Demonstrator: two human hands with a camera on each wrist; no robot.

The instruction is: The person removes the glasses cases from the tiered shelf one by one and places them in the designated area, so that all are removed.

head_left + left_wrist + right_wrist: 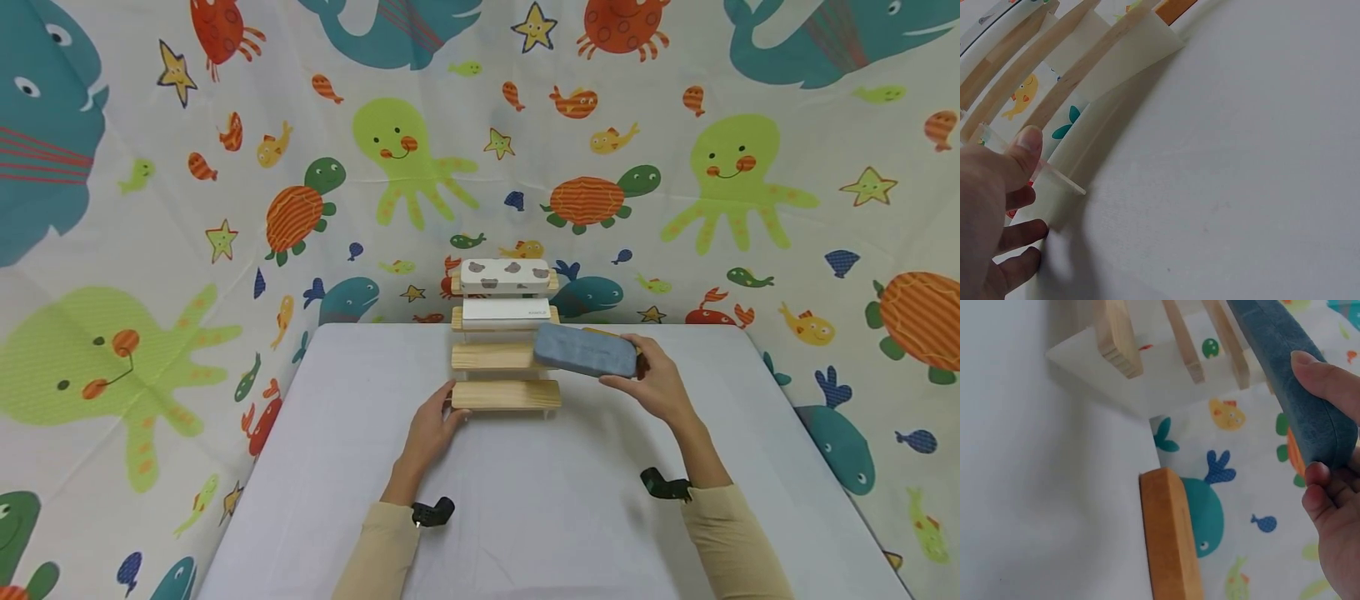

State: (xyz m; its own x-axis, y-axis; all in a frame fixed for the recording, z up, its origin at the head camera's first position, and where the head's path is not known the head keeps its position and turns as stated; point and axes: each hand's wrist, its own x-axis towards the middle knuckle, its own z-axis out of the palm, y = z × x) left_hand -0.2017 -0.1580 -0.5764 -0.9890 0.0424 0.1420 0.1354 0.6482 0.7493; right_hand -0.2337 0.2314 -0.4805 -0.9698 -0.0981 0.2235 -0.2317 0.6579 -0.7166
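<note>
A tiered rack with pale wooden shelves and clear supports stands at the back of the white table. My left hand holds the left end of its lowest shelf, with the thumb against the wood. In my right hand is a blue-grey glasses case, pinched by its right end. The case is tilted, its left end over the right part of the second shelf from the bottom; whether it touches is unclear. A white case lies on the shelf above, and a bear-patterned case on the top one.
An orange-brown case lies by the table's back edge, mostly hidden behind the blue-grey one in the head view. A curtain printed with sea animals hangs behind and beside the white table.
</note>
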